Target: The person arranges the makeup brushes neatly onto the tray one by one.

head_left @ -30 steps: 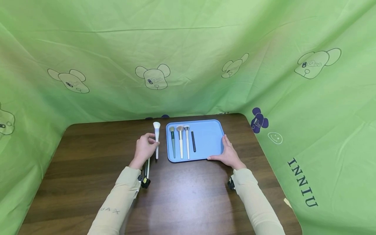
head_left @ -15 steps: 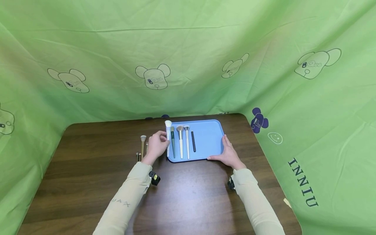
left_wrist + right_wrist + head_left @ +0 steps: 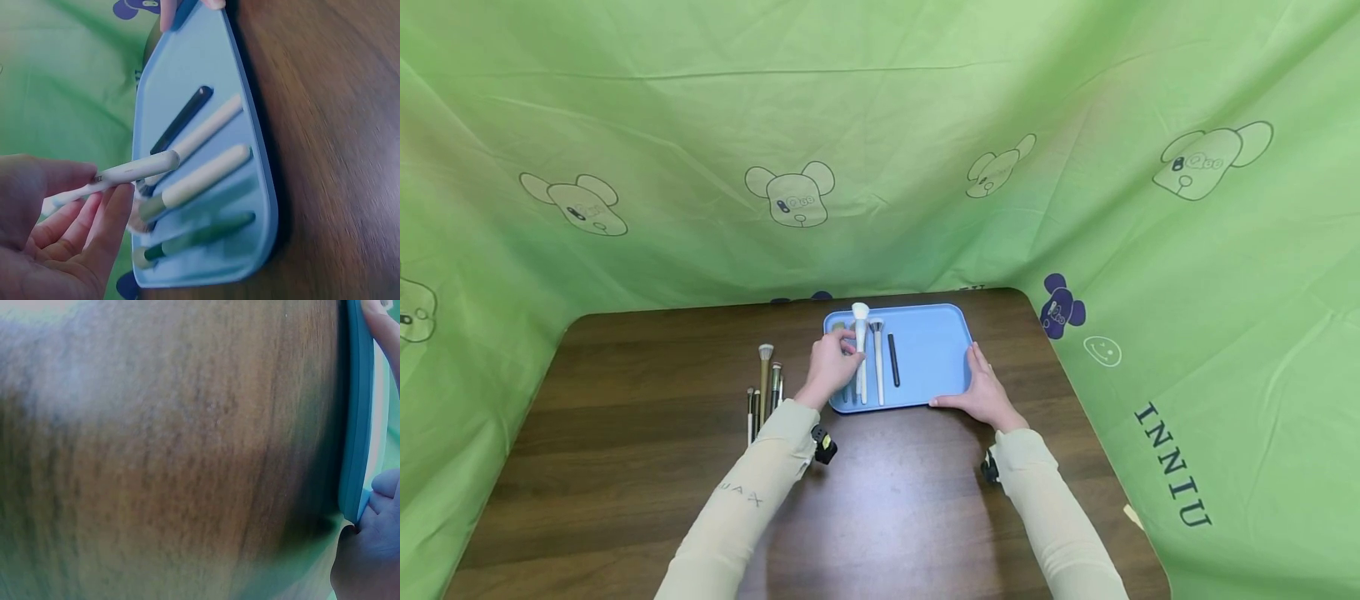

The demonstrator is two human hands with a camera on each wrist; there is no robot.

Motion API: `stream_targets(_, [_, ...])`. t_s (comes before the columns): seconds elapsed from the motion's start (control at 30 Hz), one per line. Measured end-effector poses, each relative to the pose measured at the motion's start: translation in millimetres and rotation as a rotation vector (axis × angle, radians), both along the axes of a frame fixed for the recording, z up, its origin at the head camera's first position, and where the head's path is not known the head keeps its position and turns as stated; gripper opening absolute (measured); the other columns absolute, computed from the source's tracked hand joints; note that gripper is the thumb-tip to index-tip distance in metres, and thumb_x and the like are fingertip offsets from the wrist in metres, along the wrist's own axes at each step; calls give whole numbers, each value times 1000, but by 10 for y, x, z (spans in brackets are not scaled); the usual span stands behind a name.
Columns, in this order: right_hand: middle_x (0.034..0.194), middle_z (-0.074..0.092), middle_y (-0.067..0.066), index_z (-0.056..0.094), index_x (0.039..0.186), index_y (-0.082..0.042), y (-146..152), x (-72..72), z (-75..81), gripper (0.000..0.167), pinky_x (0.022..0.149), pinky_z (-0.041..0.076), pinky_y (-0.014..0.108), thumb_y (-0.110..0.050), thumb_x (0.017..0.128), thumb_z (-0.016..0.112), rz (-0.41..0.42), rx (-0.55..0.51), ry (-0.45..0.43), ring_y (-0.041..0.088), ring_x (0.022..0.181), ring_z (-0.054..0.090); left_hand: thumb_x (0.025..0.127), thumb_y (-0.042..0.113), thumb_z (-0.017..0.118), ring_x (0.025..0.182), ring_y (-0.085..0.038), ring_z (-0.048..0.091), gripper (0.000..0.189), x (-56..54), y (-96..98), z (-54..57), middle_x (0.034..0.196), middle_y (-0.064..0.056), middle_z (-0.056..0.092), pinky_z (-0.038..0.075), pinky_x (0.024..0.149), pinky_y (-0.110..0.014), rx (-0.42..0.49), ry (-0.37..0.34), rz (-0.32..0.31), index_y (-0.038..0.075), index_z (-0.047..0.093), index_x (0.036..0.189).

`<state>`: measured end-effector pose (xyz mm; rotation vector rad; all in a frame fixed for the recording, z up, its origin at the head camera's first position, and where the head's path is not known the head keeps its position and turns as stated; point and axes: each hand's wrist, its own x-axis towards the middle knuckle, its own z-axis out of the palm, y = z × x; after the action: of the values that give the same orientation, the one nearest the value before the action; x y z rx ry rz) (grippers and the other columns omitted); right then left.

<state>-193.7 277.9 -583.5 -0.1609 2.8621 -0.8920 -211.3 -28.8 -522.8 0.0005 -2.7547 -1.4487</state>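
Note:
My left hand (image 3: 832, 367) pinches a white makeup brush (image 3: 860, 312) between thumb and fingers, bristles pointing away from me. The brush hangs above the left part of a blue tray (image 3: 932, 350); in the left wrist view its handle end (image 3: 159, 164) points towards the brushes below. On the tray lie a green-handled brush (image 3: 212, 234), a thick cream-handled brush (image 3: 206, 178), a slimmer white-handled brush (image 3: 879, 367) and a short black stick-like tool (image 3: 893, 360). My right hand (image 3: 981, 392) rests at the tray's front right corner, fingers along the right edge, thumb on the front edge.
Left of the tray, several more brushes (image 3: 765, 375) lie on the brown wooden table (image 3: 647, 417), partly behind my left sleeve. A green cloth (image 3: 880, 167) with printed bear heads hangs behind and beside the table.
My left hand has carried the white brush rightwards, from beside the tray to above the brushes on it. The brushes left on the table show more fully. My right hand has stayed put.

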Motion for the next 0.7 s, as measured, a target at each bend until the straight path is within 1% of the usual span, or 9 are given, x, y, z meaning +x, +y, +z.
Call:
stream_targets(0.13, [168, 2, 20, 7, 159, 7, 6, 1, -6, 143, 118, 21, 56, -65, 65, 88, 0, -2, -8, 42, 152, 8, 86, 8, 77, 84, -24, 64, 34, -36, 104, 2, 85, -3, 70, 53, 77, -37, 23, -15, 2, 2, 69, 118])
stream_targets(0.33, [168, 2, 20, 8, 159, 7, 1, 5, -1, 143, 118, 21, 56, -65, 65, 88, -3, -2, -2, 42, 152, 8, 87, 7, 77, 78, -21, 64, 33, -91, 259, -9, 85, -5, 69, 54, 68, -34, 66, -49, -4, 0, 67, 118])
stream_targets(0.47, [168, 3, 20, 8, 159, 7, 1, 3, -9, 143, 118, 21, 55, -64, 65, 88, -5, -2, 0, 42, 152, 9, 87, 6, 77, 76, -21, 66, 33, -133, 355, -7, 86, -6, 70, 56, 66, -34, 70, -55, 4, 0, 67, 118])
stream_targets(0.53, [168, 3, 21, 8, 159, 8, 1, 1, -12, 142, 118, 21, 57, -63, 65, 88, -5, -6, 4, 43, 151, 9, 87, 6, 77, 75, -20, 67, 33, -162, 401, 4, 86, -7, 71, 56, 66, -34, 73, -51, 11, -1, 68, 118])
stream_targets(0.7, [167, 4, 23, 9, 158, 8, 5, 0, -21, 142, 117, 22, 57, -62, 65, 89, -6, -9, 13, 44, 151, 9, 88, 5, 77, 67, -17, 69, 36, -241, 505, 63, 87, -9, 74, 56, 63, -30, 137, -95, 27, -1, 68, 122])
